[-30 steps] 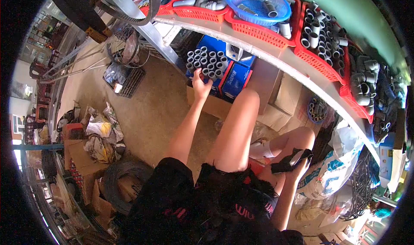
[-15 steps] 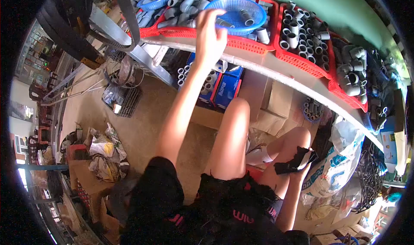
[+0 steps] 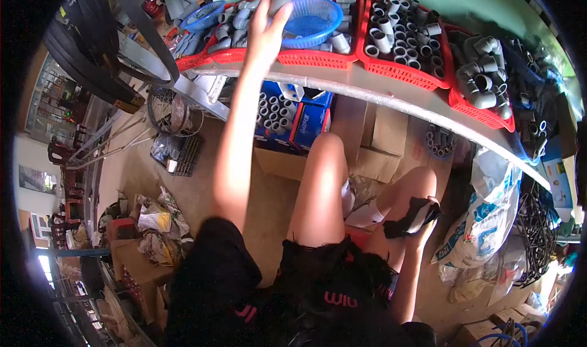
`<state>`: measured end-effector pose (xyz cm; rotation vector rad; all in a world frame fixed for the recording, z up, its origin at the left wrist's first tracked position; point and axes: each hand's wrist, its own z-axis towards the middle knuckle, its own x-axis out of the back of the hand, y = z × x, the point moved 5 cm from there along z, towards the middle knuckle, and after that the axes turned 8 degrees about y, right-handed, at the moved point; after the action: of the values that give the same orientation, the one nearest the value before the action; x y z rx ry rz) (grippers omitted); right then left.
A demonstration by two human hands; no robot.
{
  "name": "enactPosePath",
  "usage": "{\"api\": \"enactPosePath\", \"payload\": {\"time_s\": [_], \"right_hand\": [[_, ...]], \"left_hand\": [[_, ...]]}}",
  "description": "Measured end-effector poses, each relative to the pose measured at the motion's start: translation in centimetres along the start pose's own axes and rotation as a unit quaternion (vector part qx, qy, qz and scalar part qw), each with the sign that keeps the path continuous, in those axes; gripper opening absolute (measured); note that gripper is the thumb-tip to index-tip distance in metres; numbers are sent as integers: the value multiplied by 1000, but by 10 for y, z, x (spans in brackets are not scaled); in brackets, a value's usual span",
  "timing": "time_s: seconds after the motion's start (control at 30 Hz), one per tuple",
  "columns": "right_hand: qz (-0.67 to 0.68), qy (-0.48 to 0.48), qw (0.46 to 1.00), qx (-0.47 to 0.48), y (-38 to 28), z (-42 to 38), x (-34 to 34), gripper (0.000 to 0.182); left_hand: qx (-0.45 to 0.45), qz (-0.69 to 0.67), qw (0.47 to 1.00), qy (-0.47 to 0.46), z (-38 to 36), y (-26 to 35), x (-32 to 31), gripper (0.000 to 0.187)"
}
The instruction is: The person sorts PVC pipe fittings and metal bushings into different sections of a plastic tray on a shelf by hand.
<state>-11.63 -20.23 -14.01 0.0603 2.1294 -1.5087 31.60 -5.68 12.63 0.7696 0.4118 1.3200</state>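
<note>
My left hand (image 3: 266, 34) is raised at the left edge of the round blue basket (image 3: 313, 23), its fingers closed on a blurred grey pipe fitting (image 3: 281, 2). That basket rests on a red basket (image 3: 318, 58) of grey fittings. Low on the right, near my knee, my right hand (image 3: 423, 228) grips a black cloth (image 3: 400, 226) with a grey, shiny patch showing in its folds. What lies inside the cloth is hidden.
Red baskets of fittings (image 3: 403, 72) line the shelf (image 3: 367, 95). Beneath it are a blue box (image 3: 312, 125) of white-ended tubes and cardboard (image 3: 388, 133). A white sack (image 3: 480, 225) stands right; black belts (image 3: 92, 66) hang upper left.
The view has shifted, and my left hand has moved from over the blue basket to its left edge, now with a grey fitting. Fittings seen in that basket no longer show. My right hand keeps the cloth.
</note>
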Motion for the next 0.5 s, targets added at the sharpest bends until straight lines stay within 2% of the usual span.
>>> {"api": "enactPosePath", "payload": {"time_s": [0.03,0.07,0.1,0.13,0.17,0.2,0.27,0.3,0.33,0.37,0.5], "right_hand": [[-92,-9,994,57,-5,-5,-5,24],[-182,-18,976,115,-13,-11,-16,24],[-233,11,967,104,-36,-32,-48,29],[-201,-12,971,132,-42,-45,-68,30],[-214,-32,961,172,-46,-55,-84,29],[-231,-51,949,210,-50,-66,-98,28],[-267,-108,894,344,-64,-85,-129,30],[-297,-114,869,379,-67,-95,-142,28],[-318,-114,860,383,-64,-101,-143,26],[-332,-107,859,374,-64,-98,-142,26],[-376,-46,860,343,-77,-74,-136,26]], "left_hand": [[140,-50,988,49,-40,26,6,44],[203,-23,978,25,-80,42,7,43],[254,-49,966,-8,-124,54,2,39],[337,-19,937,-87,-166,64,-5,36],[398,-176,896,-85,-210,79,-22,31],[432,-203,862,-172,-255,76,-32,28],[486,-213,826,-190,-298,97,-55,22],[461,-254,836,-156,-322,106,-59,26],[432,-293,844,-119,-334,113,-59,30],[486,-313,805,-135,-347,109,-61,34],[443,-138,858,-219,-348,125,-59,41]]}}
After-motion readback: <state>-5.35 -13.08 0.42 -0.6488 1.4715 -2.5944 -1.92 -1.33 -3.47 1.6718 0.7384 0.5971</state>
